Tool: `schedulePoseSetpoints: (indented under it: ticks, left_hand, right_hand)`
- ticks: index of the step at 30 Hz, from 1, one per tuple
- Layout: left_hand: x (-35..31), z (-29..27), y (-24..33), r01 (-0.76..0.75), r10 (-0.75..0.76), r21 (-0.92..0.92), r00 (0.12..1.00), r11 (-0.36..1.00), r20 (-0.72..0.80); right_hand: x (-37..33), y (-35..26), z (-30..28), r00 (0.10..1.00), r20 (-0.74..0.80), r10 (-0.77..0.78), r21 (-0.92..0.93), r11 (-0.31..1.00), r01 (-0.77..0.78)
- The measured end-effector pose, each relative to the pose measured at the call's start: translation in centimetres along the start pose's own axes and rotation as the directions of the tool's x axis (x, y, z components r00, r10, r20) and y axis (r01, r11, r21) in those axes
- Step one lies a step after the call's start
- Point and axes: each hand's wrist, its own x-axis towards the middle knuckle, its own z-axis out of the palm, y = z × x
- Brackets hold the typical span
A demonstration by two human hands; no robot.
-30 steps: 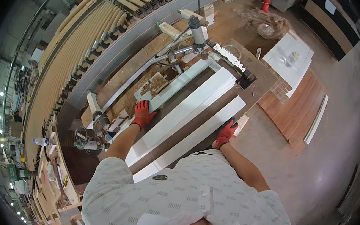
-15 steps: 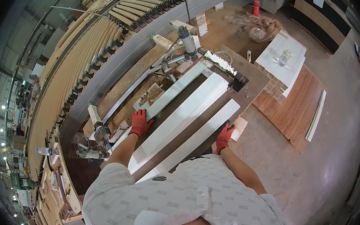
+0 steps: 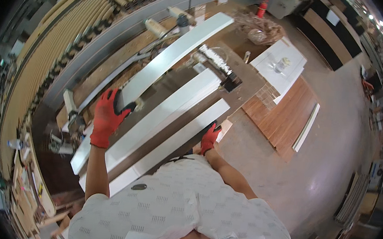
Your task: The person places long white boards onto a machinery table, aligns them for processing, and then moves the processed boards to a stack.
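My left hand, in a red glove with black fingertips, grips a long white board. Its thumb is spread along one side and its fingers lie over the other. This board is lifted at a slant above the brown worktable. Beside it a stack of white boards lies on the table, and nearer to me is another white board. My right hand, gloved alike, rests by the outer edge of that nearest board. Its fingertips look apart, with nothing visibly held.
A clamp-like metal fixture sits at the table's far end, and pneumatic cylinders stand behind. A roller conveyor runs along the left. To the right are white panels with a clear jar, above brown boards.
The far white board has risen and shifted away from me with my left hand, which is higher and further left in view. My right hand stays by the near board. The view has turned somewhat.
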Motion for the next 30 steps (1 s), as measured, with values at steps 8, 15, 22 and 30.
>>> schedulePoseSetpoints:
  ticks: [8, 15, 22, 30]
  left_hand:
    - [-10.1, 2.4, -0.8, 0.093, -0.107, 0.139, 0.989, 0.986, 0.098]
    - [-13.6, 5.5, 2.3, 0.112, -0.089, 0.202, 0.989, 0.973, -0.118]
    - [-22.6, 13.3, 2.4, 0.019, -0.054, 0.183, 0.980, 0.983, 0.190]
    - [-24.7, 14.3, 1.1, 0.256, -0.237, -0.081, 0.951, 0.963, 0.198]
  right_hand:
    - [-1.1, -0.4, 0.5, 0.996, 0.068, 0.051, 0.002, 0.999, -0.051]
    - [-0.6, -0.1, 0.3, 0.994, 0.083, 0.066, 0.004, 0.998, -0.067]
    - [0.7, 3.8, 1.3, 0.999, 0.047, 0.007, 0.020, 1.000, -0.008]
    - [-0.7, 3.3, 1.9, 0.987, 0.114, 0.114, 0.302, 0.943, -0.143]
